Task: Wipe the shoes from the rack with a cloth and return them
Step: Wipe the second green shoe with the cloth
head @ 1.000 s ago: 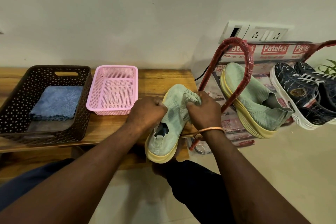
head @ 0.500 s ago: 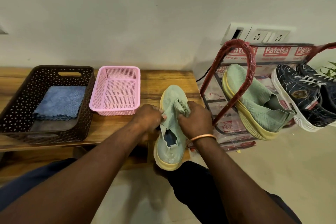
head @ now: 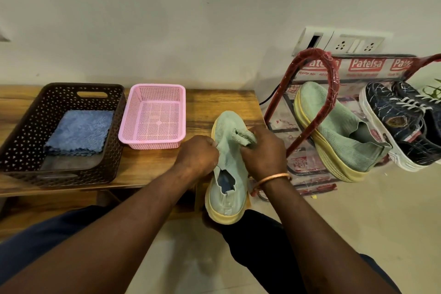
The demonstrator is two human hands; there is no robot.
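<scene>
I see left hand (head: pixel 198 155) curled round side of knit mint-green shoe (head: pixel 228 124), thick yellow sole, toe over wooden bench (head: pixel 214 102) edge. Right hand (head: pixel 265 153) grips bunched green cloth (head: pixel 244 138) against upper. Twin shoe (head: pixel 338 131) on red-wrapped rack (head: pixel 331 71).

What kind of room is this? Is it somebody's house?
Probably a home, maybe near the door: a red shoe rack holding a green shoe, a low wooden bench, and wall sockets.

Folded cloth (head: pixel 78 132) in larger basket (head: pixel 27 126); smaller basket (head: pixel 152 145) right of it, both on bench (head: pixel 214 100); rack (head: pixel 332 83) rightmost.
</scene>
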